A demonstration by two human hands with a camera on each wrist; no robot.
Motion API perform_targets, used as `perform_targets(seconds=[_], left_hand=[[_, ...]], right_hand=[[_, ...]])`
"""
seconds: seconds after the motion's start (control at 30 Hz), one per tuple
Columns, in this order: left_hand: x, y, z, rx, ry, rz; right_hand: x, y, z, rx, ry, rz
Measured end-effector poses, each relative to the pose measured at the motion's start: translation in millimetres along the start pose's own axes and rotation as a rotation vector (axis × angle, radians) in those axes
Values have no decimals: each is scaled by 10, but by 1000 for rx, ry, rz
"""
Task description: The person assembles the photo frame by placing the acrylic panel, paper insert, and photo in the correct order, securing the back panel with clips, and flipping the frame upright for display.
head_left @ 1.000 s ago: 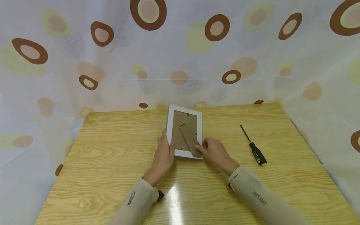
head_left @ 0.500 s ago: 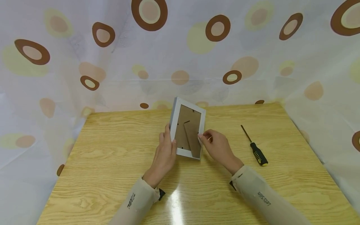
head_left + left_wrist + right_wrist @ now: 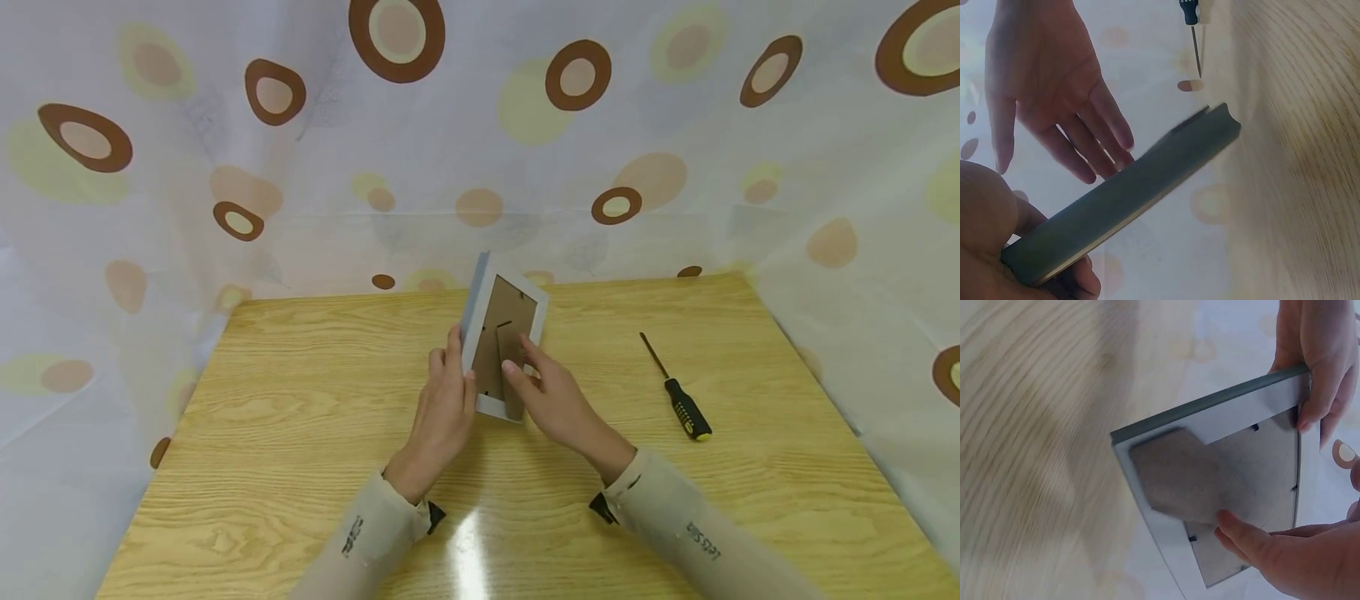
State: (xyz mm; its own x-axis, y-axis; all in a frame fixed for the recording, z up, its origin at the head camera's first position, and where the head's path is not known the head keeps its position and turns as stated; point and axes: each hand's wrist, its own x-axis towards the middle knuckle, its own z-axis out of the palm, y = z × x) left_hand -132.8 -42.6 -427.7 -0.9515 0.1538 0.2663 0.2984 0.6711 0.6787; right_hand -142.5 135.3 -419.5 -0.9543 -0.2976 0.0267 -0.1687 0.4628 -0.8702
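Note:
A white picture frame [image 3: 474, 302] is tilted up over the table, its brown backing board [image 3: 1254, 469] facing me. My left hand [image 3: 438, 412] grips it by the left side, thumb on the back border and fingers round the outer edge. On the backing lies a brown stand leg [image 3: 1175, 475], which reaches over the border. My right hand [image 3: 555, 404] is at the stand leg, its thumb tip right at the leg's edge in the right wrist view. Its fingers look extended and loosely spread in the left wrist view. Small dark tabs [image 3: 1193, 538] line the backing's edge.
A screwdriver [image 3: 686, 408] with a black and yellow handle lies to the right on the wooden table [image 3: 300, 400]. A patterned white sheet [image 3: 420, 167] hangs behind the table and along its sides.
The frame has turned more edge-on, its left side lifting and shifting right with my left hand. My right hand has left the frame's lower right edge and moved over the backing.

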Motion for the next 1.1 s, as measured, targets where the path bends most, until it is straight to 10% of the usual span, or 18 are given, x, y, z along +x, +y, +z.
perform_targets(seconds=[0.33, 0.83, 1.1], left_hand=[[-24, 33, 42, 57, 28, 64], [-46, 180, 41, 126, 57, 139], [-41, 252, 25, 95, 52, 138]], right_hand=[[45, -25, 74, 139, -56, 15], [48, -114, 48, 658, -72, 167], [30, -157, 24, 722, -98, 170]])
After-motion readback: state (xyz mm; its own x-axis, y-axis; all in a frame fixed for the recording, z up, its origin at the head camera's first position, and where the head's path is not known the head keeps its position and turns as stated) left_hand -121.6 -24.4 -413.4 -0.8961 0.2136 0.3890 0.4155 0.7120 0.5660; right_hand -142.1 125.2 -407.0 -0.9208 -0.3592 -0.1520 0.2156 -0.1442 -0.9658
